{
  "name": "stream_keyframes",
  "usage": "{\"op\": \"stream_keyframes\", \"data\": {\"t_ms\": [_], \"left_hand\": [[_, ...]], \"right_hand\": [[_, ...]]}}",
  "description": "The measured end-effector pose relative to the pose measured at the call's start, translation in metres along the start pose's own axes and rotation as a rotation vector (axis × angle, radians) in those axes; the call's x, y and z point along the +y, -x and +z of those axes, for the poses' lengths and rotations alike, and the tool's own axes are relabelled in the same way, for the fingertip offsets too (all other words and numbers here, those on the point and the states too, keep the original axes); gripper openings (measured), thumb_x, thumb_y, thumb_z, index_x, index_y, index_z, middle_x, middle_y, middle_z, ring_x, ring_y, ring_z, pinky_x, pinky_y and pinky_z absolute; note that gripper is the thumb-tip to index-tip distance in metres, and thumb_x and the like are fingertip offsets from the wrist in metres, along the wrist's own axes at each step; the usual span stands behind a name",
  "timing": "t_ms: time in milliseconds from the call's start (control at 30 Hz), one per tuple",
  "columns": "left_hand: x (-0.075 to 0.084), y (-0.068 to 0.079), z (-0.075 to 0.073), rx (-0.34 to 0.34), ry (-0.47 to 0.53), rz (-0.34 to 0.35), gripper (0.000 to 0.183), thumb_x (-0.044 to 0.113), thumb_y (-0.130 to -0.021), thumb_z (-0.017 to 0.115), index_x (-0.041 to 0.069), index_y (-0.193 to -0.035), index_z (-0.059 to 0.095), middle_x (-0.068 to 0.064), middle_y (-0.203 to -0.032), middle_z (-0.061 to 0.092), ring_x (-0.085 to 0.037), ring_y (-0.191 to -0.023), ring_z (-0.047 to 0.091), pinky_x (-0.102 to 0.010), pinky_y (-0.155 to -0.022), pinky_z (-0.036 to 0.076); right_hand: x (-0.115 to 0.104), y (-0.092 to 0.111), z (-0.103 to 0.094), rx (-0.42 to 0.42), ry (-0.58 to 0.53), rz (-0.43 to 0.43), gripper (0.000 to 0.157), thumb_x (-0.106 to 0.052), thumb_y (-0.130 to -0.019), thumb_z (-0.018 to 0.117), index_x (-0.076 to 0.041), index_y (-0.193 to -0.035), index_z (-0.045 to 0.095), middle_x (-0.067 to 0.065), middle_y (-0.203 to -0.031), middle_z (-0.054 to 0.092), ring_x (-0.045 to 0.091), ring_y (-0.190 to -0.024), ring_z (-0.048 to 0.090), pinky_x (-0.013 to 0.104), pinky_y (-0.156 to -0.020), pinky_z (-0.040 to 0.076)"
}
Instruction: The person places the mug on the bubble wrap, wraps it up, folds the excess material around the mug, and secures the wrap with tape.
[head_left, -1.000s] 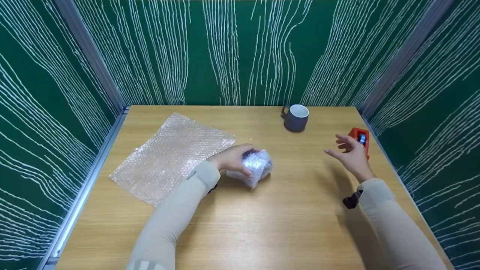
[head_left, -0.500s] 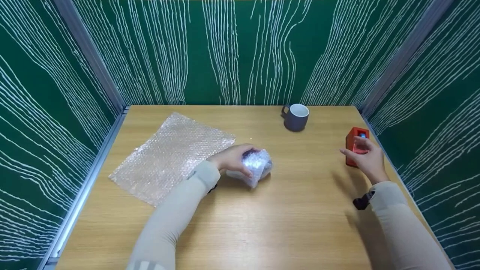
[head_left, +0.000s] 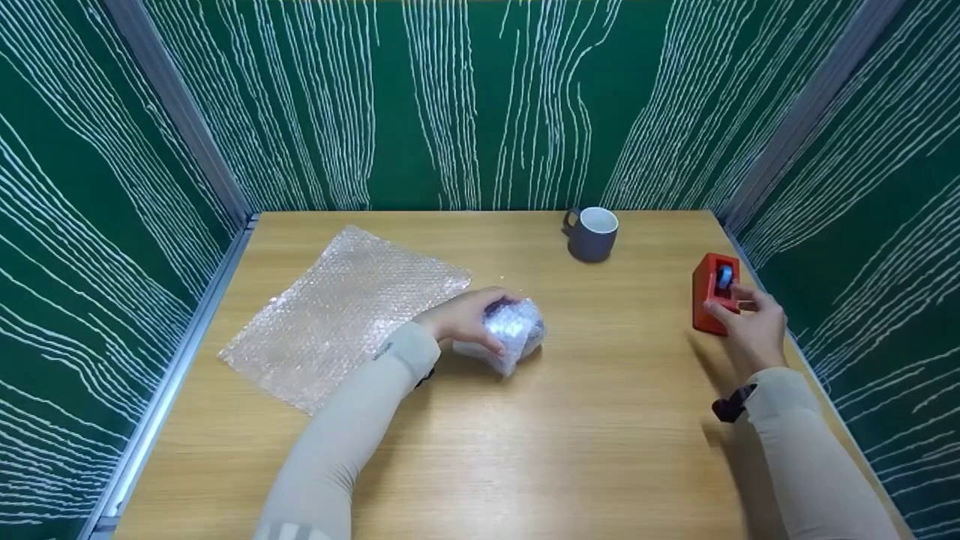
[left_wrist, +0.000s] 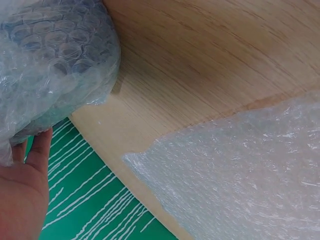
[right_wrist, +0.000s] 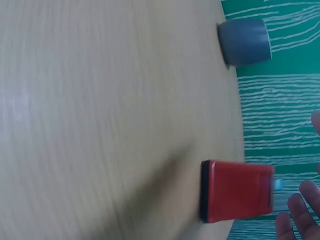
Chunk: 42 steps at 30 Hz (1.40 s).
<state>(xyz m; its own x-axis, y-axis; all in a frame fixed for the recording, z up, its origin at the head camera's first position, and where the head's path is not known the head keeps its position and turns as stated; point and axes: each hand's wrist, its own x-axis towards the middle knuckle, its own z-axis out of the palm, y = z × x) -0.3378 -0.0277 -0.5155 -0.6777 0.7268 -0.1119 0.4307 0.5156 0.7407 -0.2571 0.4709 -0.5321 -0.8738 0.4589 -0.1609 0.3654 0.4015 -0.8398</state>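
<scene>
My left hand (head_left: 466, 319) grips a bundle in bubble wrap (head_left: 517, 334) on the table, thumb on the near side and fingers over the far side. Something dark shows through the bubbles of the bundle (left_wrist: 60, 45) in the left wrist view; its shape is hidden by the wrap. At the right, a red tape dispenser (head_left: 706, 296) holds a small roll with a blue core (head_left: 724, 277). My right hand (head_left: 754, 330) is at its near right end, thumb and fingers spread apart. The right wrist view shows the dispenser (right_wrist: 240, 191) with fingertips (right_wrist: 298, 210) beyond its top.
A flat sheet of bubble wrap (head_left: 345, 315) lies on the left of the wooden table (head_left: 525, 465). A dark grey mug (head_left: 592, 236) stands upright near the back edge. Green panels with white lines (head_left: 480, 105) enclose the back and sides.
My right hand has moved right and slightly toward me, from over the dispenser to its near end, uncovering the tape roll. My left hand and the bundle have stayed put.
</scene>
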Motion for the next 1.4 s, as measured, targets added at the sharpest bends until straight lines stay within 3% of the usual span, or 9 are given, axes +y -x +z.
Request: {"op": "stream_keyframes", "data": {"t_ms": [233, 300, 500, 833, 1100, 1233, 1400], "left_hand": [[0.0, -0.001, -0.001, 0.007, 0.028, 0.001, 0.099, 0.023, -0.074, 0.102, 0.024, -0.159, 0.052, -0.002, -0.163, 0.055, -0.025, -0.149, 0.052, -0.043, -0.128, 0.04], [0.0, -0.001, -0.001, 0.007, 0.032, -0.002, 0.099, 0.022, -0.073, 0.102, 0.025, -0.159, 0.052, -0.002, -0.163, 0.055, -0.025, -0.148, 0.053, -0.043, -0.128, 0.04], [0.0, -0.001, -0.001, 0.01, 0.039, -0.016, 0.1, 0.02, -0.073, 0.102, 0.027, -0.159, 0.052, 0.0, -0.164, 0.054, -0.024, -0.149, 0.051, -0.044, -0.128, 0.039], [0.0, 0.001, -0.001, 0.006, 0.021, -0.035, 0.099, 0.025, -0.074, 0.101, 0.031, -0.159, 0.052, 0.002, -0.164, 0.053, -0.024, -0.149, 0.051, -0.046, -0.129, 0.039], [0.001, 0.001, -0.002, 0.003, -0.019, -0.002, 0.099, 0.026, -0.077, 0.1, 0.024, -0.161, 0.05, 0.0, -0.166, 0.052, -0.024, -0.151, 0.05, -0.042, -0.129, 0.038], [0.001, 0.001, -0.001, 0.004, -0.023, -0.008, 0.099, 0.026, -0.077, 0.1, 0.025, -0.161, 0.05, 0.0, -0.166, 0.052, -0.024, -0.15, 0.051, -0.043, -0.129, 0.039], [0.001, 0.002, -0.001, 0.006, -0.019, -0.006, 0.099, 0.025, -0.076, 0.1, 0.025, -0.161, 0.05, -0.001, -0.165, 0.053, -0.025, -0.15, 0.051, -0.043, -0.128, 0.039]], "right_hand": [[0.016, -0.016, -0.004, -0.033, -0.048, 0.1, 0.103, -0.065, -0.088, 0.08, -0.026, -0.172, 0.034, 0.01, -0.175, 0.028, 0.031, -0.152, 0.03, 0.048, -0.131, 0.035], [0.019, -0.021, -0.004, -0.036, -0.056, 0.113, 0.099, -0.06, -0.091, 0.08, -0.026, -0.172, 0.034, 0.01, -0.175, 0.028, 0.031, -0.151, 0.031, 0.048, -0.132, 0.034], [0.022, -0.029, -0.001, -0.033, -0.087, 0.124, 0.088, -0.05, -0.098, 0.077, -0.024, -0.171, 0.036, 0.012, -0.171, 0.033, 0.03, -0.146, 0.037, 0.046, -0.131, 0.037], [0.027, -0.035, 0.001, -0.041, -0.119, 0.141, 0.093, -0.053, -0.095, 0.078, -0.025, -0.171, 0.034, 0.009, -0.176, 0.031, 0.028, -0.152, 0.036, 0.045, -0.134, 0.032], [0.026, -0.038, 0.0, -0.066, -0.139, 0.189, 0.094, -0.054, -0.098, 0.074, -0.018, -0.173, 0.029, 0.013, -0.18, 0.024, 0.032, -0.156, 0.032, 0.048, -0.136, 0.027], [0.018, -0.031, 0.0, -0.085, -0.153, 0.221, 0.087, -0.051, -0.102, 0.072, -0.019, -0.172, 0.032, 0.013, -0.18, 0.022, 0.032, -0.153, 0.031, 0.048, -0.137, 0.025], [0.009, -0.025, 0.001, -0.087, -0.202, 0.252, 0.069, -0.042, -0.105, 0.071, -0.023, -0.166, 0.044, 0.011, -0.179, 0.025, 0.03, -0.151, 0.033, 0.046, -0.137, 0.025]]}}
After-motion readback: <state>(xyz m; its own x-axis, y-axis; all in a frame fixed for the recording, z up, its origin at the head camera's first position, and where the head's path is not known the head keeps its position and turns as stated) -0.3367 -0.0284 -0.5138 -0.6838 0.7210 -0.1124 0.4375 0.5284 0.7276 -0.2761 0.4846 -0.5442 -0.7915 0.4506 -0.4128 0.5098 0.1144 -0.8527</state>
